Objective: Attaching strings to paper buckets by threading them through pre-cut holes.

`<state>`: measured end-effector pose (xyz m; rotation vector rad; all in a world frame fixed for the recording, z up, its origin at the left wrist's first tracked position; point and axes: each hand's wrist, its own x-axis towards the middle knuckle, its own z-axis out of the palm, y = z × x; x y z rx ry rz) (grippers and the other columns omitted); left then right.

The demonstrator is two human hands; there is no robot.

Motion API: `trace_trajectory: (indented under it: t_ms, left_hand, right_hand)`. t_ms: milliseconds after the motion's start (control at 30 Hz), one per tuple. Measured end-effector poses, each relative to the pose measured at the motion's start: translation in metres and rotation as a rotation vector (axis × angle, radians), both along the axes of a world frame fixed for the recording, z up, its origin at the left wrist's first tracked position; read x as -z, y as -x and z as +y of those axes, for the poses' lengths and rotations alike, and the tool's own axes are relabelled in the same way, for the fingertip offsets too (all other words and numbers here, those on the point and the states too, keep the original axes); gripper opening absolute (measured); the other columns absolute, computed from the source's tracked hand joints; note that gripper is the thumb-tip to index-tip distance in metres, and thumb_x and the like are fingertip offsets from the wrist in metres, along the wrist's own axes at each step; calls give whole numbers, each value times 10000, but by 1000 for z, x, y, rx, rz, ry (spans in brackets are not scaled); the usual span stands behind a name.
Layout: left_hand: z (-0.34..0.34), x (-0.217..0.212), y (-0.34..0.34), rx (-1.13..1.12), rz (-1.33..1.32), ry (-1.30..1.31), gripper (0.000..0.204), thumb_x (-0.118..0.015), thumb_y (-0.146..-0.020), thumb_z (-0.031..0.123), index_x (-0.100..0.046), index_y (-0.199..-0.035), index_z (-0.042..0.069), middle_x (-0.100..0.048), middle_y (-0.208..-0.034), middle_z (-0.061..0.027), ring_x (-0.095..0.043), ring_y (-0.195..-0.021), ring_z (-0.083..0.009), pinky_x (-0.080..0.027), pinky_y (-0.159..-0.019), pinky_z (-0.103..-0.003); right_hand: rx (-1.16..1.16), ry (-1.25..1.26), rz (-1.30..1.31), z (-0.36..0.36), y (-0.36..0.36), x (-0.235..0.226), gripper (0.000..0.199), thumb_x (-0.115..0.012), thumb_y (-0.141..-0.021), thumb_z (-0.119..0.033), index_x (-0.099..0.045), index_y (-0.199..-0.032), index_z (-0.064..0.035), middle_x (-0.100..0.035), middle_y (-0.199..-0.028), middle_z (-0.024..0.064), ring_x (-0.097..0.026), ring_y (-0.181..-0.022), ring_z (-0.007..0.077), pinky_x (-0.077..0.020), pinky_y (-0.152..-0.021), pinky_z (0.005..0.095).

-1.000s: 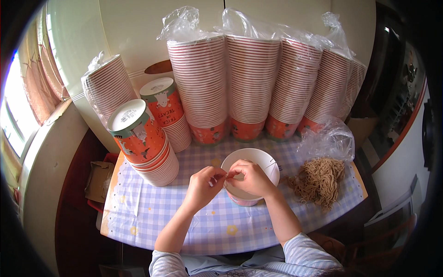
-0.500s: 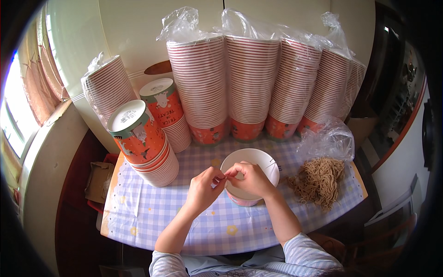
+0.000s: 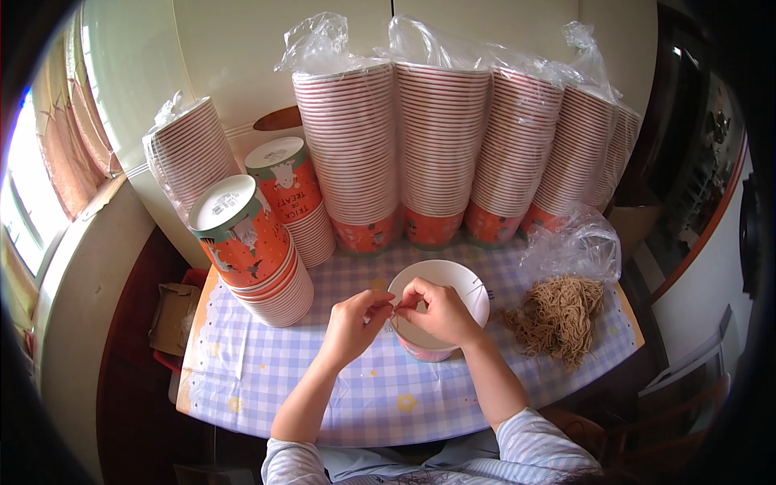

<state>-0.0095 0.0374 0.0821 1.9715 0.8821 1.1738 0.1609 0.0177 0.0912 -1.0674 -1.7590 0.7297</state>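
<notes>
Both hands — left hand, right hand — pinch a thin string at the white paper bowl's near rim.

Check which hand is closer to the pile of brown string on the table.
Right. The right hand is over the white cup, just left of the brown string pile; the left hand sits farther left, beyond the cup.

Left hand and right hand meeting at paper cup rim (fingertips pinched), string pile just beside
</notes>
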Motion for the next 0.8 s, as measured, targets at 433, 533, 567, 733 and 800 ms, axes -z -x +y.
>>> trace_trajectory:
  t_ms: [433, 533, 567, 733, 800]
  left_hand:
    - [0, -7, 2, 14, 138, -53, 154, -629, -761, 38, -656, -912, 54, -593, -761, -74, -571, -615, -169, -468, -570, -266]
    - [0, -7, 3, 19, 134, -73, 138, -623, -764, 34, -650, -898, 50, -591, -758, -73, -568, -609, -168, -465, -561, -267]
    - [0, -6, 3, 24, 130, -78, 131, -617, -766, 29, -642, -894, 46, -588, -753, -73, -568, -607, -170, -463, -556, -268]
    - [0, -7, 3, 30, 172, -88, 120, -592, -763, -24, -624, -875, 5, -609, -778, -87, -618, -689, -175, -498, -607, -254]
    - [2, -4, 3, 38, 130, -142, 126, -587, -780, 14, -622, -899, 35, -581, -745, -83, -573, -607, -190, -460, -546, -273]
  right_hand:
    - [-11, 10, -3, 2, -2, 2, 169, -669, -745, -76, -517, -791, -17, -623, -699, 70, -608, -641, 155, -473, -589, 272]
    - [-20, 14, 10, 2, -2, 3, 171, -672, -743, -77, -520, -794, -18, -623, -699, 69, -608, -644, 152, -473, -589, 272]
    - [-21, 13, 10, 2, -1, 3, 171, -672, -743, -77, -520, -794, -18, -623, -699, 69, -608, -644, 152, -473, -589, 272]
    - [-25, -12, -5, 2, -1, 3, 170, -672, -746, -83, -528, -807, -18, -629, -711, 68, -611, -651, 151, -475, -592, 272]
    - [-24, -6, -6, 2, -1, 4, 170, -672, -746, -84, -530, -809, -17, -631, -715, 69, -611, -651, 152, -476, -592, 271]
